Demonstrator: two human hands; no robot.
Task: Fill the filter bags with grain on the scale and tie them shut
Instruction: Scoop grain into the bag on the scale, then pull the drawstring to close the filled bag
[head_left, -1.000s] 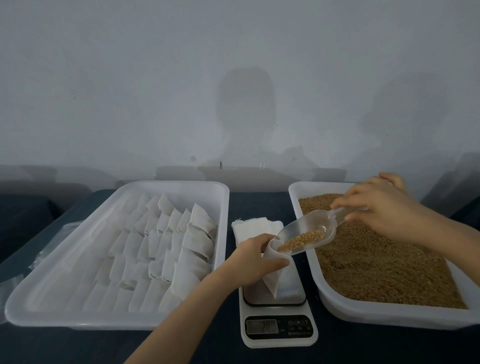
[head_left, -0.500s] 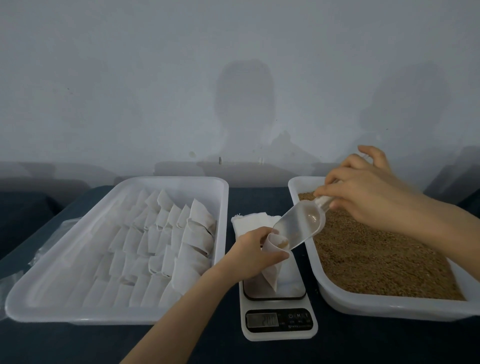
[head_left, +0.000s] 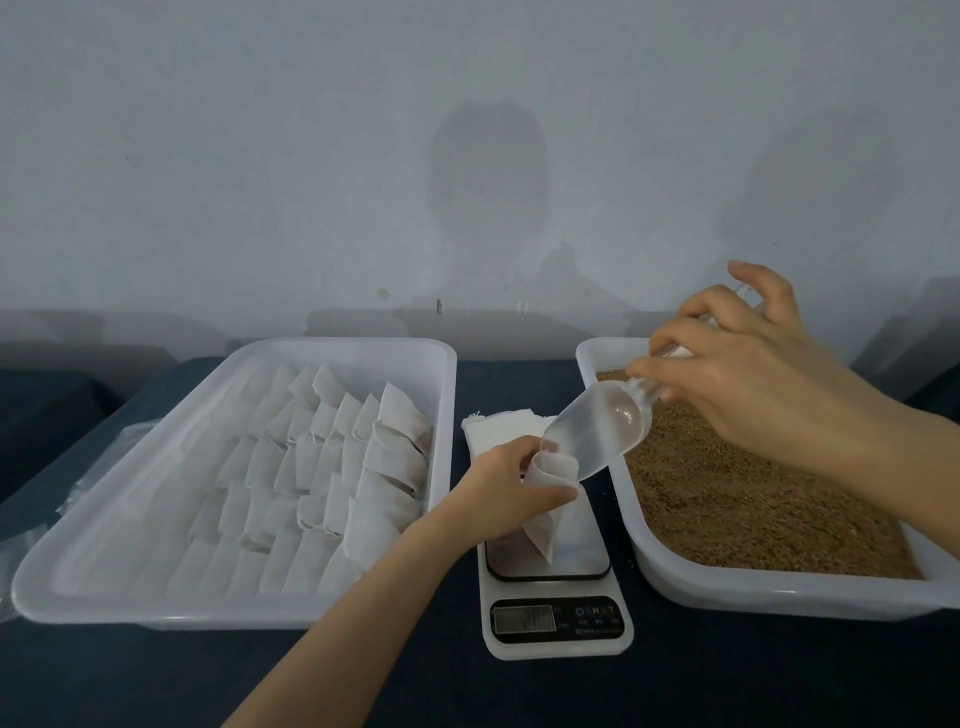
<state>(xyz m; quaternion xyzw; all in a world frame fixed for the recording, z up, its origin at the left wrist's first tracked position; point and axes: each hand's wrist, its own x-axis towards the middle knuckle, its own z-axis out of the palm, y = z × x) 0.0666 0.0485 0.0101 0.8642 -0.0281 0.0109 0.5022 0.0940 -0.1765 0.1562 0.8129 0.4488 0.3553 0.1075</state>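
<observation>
My left hand (head_left: 506, 486) grips a white filter bag (head_left: 545, 512) by its open mouth and holds it upright on the white digital scale (head_left: 556, 618). My right hand (head_left: 748, 384) holds the handle of a clear plastic scoop (head_left: 597, 431), tilted steeply with its tip at the bag's mouth. The scoop looks empty. Brown grain (head_left: 737, 499) fills the white tub (head_left: 779, 592) on the right.
A wide white tray (head_left: 171, 608) on the left holds several rows of filled filter bags (head_left: 332, 467). A stack of flat white bags (head_left: 498, 428) lies behind the scale. A crumpled clear plastic sheet (head_left: 62, 499) lies at the far left. A grey wall stands behind.
The scoop, level and full of grain a second ago, has tipped up at the bag's mouth and emptied. My right hand rose with the handle. My left hand kept its grip on the bag.
</observation>
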